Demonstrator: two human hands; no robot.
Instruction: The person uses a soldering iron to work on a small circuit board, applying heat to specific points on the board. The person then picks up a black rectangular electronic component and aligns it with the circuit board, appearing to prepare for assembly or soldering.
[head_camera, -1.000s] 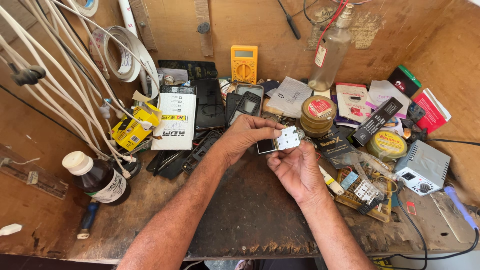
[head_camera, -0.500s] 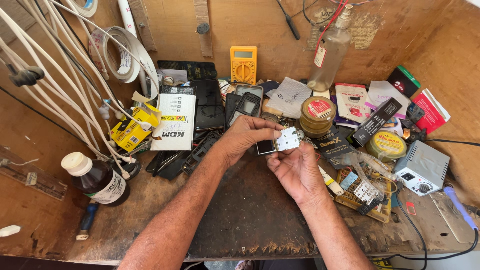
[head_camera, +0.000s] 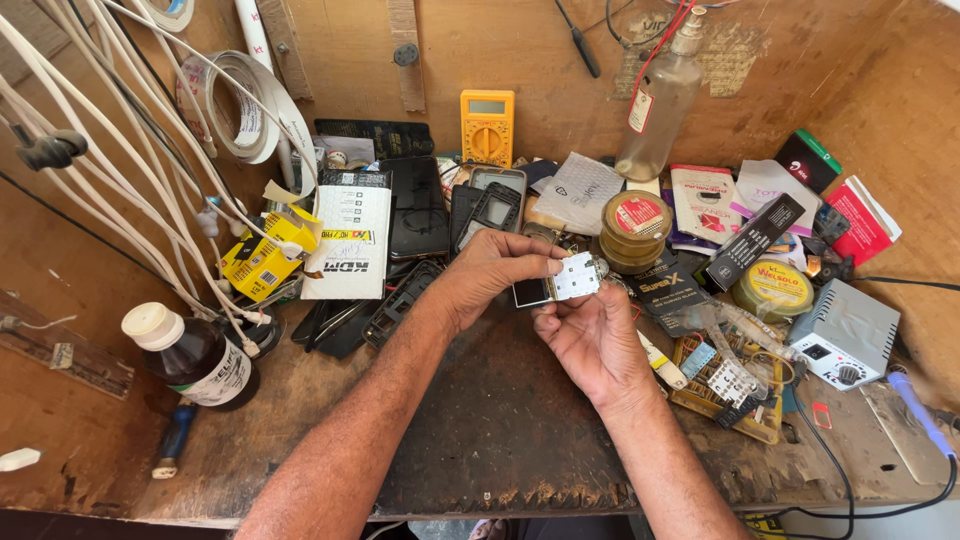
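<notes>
The small white circuit board (head_camera: 574, 277), with a dark screen part along its left side, is held up just above the tabletop (head_camera: 480, 430), near its middle, between both hands. The left hand (head_camera: 490, 275) comes over it from the left, thumb and forefinger pressed together on the board's top edge. The right hand (head_camera: 590, 335) comes from below, palm up, its fingertips pinching the lower right corner. So each grip is closed on the board, and neither hand holds a tool.

This looks like the step of turning the board over and inspecting it rather than working on it. Any further move on it would call for a steady hold by one hand, so the other can come free without the board dropping.

Around it lies clutter: a round tin (head_camera: 635, 230) just beyond the board, phone housings (head_camera: 487, 205) behind the left hand, a yellow meter (head_camera: 487, 127) against the back wall, a clear bottle (head_camera: 660, 100) beside it, a brown bottle (head_camera: 190, 355) well off to the left, and a small grey box (head_camera: 850, 330) to the right.
</notes>
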